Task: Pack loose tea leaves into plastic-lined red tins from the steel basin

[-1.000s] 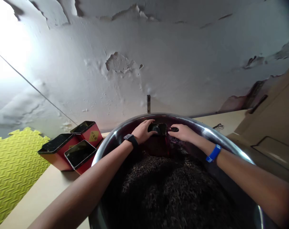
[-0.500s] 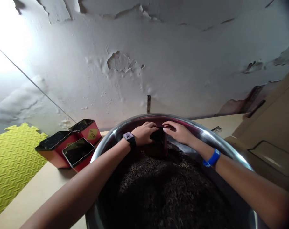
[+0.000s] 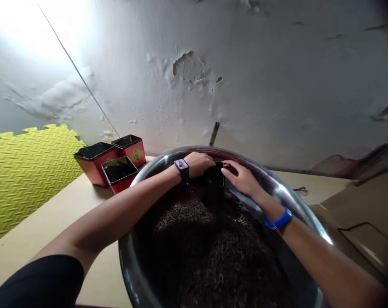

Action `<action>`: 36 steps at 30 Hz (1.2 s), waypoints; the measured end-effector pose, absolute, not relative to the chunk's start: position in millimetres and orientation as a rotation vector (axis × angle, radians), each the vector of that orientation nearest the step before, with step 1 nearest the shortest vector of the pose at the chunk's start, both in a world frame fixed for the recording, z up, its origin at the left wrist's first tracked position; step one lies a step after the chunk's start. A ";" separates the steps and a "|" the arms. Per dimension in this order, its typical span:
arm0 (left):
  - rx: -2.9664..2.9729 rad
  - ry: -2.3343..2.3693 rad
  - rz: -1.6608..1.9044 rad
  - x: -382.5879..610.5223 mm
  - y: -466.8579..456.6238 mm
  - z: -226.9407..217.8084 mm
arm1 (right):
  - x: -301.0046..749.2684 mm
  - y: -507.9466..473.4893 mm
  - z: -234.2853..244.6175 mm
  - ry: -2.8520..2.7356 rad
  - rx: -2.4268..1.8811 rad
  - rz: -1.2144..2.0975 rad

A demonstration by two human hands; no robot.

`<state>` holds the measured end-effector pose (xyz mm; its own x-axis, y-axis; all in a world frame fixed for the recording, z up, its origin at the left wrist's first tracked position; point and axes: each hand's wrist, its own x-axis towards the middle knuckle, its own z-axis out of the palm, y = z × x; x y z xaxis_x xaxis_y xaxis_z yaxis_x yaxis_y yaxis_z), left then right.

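Note:
Inside a large metal basin (image 3: 304, 209), dark dry leaves that look like loose tea (image 3: 226, 261) lie heaped. At the basin's far side is an open-topped tin (image 3: 215, 175) with a dark inside, tilted so its mouth faces me. My left hand (image 3: 198, 164), with a watch at the wrist, is closed over the tin's far left rim; its fingertips are partly hidden. My right hand (image 3: 243, 179), with a blue wristband, has thumb and forefinger at the tin's right rim. How full the tin is, I cannot tell.
Three red tins with black open mouths stand left of the basin: a rear-left tin (image 3: 96, 164), a rear-right tin (image 3: 133, 150) and a front tin (image 3: 119, 173). A yellow foam mat (image 3: 36, 171) lies beyond the table (image 3: 94, 222). Right is a cardboard box (image 3: 367, 214); behind, a peeling wall (image 3: 261, 85).
The tin has tipped toward me, so its dark mouth shows more. Both hands stay at its rim. My view has shifted, moving the tins and wall marks rightward.

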<state>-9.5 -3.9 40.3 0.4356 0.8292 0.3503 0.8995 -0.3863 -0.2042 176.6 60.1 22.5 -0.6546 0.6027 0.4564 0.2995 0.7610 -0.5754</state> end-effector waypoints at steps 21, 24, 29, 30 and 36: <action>-2.305 -1.726 -1.999 -26.1 -35.3 89.9 | 204.2 58.0 61.0 -2.033 -0.647 0.688; -2.169 -1.818 -1.966 -45.6 -16.7 75.3 | 201.2 61.1 55.7 -2.131 -0.654 0.696; -1.881 -1.938 -1.842 -80.7 6.0 52.8 | 194.9 54.7 52.4 -2.261 -0.650 0.691; -1.849 -1.945 -1.845 -85.4 8.9 48.8 | 193.7 52.5 52.4 -2.272 -0.647 0.701; -2.104 -1.983 -1.640 -89.9 21.6 26.4 | 189.3 47.9 50.9 -2.287 -0.664 0.752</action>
<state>-89.9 21.6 26.4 -0.1887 0.8385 0.5111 0.6593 -0.2775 0.6988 189.3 47.9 50.9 -0.6720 0.6194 0.4060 0.2576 0.7094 -0.6560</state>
